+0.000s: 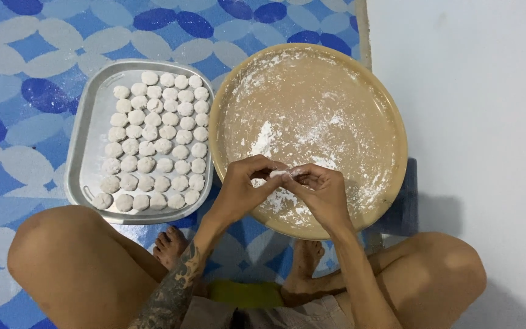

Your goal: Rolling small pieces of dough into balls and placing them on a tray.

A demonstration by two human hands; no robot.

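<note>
My left hand and my right hand meet over the near edge of a round beige tray dusted with white flour. Between the fingertips of both hands is a small white piece of dough, pinched from each side. To the left lies a rectangular metal tray filled with several rows of round, floured dough balls. My forearm on the left side carries a dark tattoo.
I sit cross-legged on a blue mat with white oval patterns; my knees and bare feet are below the trays. A pale grey floor lies to the right. A loose heap of flour lies in the beige tray.
</note>
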